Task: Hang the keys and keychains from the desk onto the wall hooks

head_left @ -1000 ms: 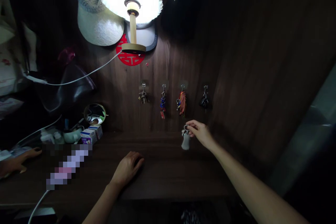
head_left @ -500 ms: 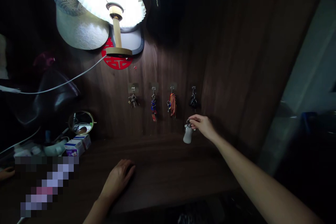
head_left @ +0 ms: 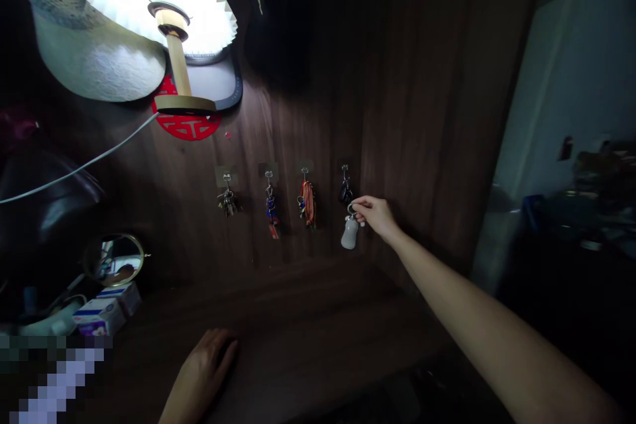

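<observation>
My right hand (head_left: 378,217) pinches the metal ring of a keychain with a pale, bottle-shaped charm (head_left: 350,233), which dangles below my fingertips. Just above it, a black key bunch (head_left: 346,193) hangs from the rightmost wall hook (head_left: 345,167). To the left, three more hooks carry a silver key bunch (head_left: 229,203), a blue and red key set (head_left: 271,212) and keys with an orange strap (head_left: 309,204). My left hand (head_left: 207,361) lies palm down on the dark wooden tabletop (head_left: 298,338), holding nothing, thumb apart from the fingers.
A lit lamp with a pleated shade (head_left: 176,66) is fixed on the wall at upper left, its white cable (head_left: 99,159) trailing left. Behind it are hats (head_left: 99,69) and a red paper cutout (head_left: 191,127). A round mirror (head_left: 116,258) and small boxes (head_left: 102,315) stand at left.
My right hand has raised the keychain, bringing it close under the black keys on the rightmost hook. The view has turned to the right. My left hand still rests on the tabletop.
</observation>
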`<move>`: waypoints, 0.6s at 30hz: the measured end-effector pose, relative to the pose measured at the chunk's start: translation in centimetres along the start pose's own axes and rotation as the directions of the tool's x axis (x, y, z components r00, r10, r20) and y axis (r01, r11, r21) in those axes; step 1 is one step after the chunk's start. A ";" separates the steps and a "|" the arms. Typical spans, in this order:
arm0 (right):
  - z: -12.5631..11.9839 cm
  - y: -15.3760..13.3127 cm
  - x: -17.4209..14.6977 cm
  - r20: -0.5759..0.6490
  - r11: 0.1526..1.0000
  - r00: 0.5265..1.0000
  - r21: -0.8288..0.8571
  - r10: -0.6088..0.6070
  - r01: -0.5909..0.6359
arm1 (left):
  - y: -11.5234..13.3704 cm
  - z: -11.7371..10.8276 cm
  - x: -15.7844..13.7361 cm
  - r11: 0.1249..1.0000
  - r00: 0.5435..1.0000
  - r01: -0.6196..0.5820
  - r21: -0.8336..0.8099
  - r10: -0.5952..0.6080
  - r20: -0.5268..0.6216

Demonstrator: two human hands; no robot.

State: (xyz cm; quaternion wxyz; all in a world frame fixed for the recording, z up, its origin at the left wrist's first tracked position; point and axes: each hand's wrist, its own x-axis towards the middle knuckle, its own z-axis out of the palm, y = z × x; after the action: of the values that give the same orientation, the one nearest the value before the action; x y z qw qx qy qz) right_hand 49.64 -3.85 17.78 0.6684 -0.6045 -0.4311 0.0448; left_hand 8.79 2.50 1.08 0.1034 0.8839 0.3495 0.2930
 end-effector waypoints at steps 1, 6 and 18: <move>-0.1 -0.1 0.5 -0.028 1.000 1.000 0.004 -0.002 0.002 | -0.1 0.1 0.1 1.000 1.000 0.001 -0.001 -0.001 0.001; -0.1 -0.3 3.3 -0.106 1.000 0.994 0.011 -0.008 0.009 | -0.6 0.5 0.3 1.000 1.000 -0.009 -0.015 0.009 -0.013; 1.3 0.2 8.8 -0.204 0.998 0.978 0.035 0.050 -0.044 | -1.6 1.1 0.4 0.999 0.999 -0.024 -0.031 0.023 -0.024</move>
State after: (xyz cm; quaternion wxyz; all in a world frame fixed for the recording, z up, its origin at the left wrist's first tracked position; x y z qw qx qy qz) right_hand 54.44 2.30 22.03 0.7170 -0.6058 -0.3447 0.0044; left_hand 8.84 3.95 -0.25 0.1094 0.8827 0.3358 0.3100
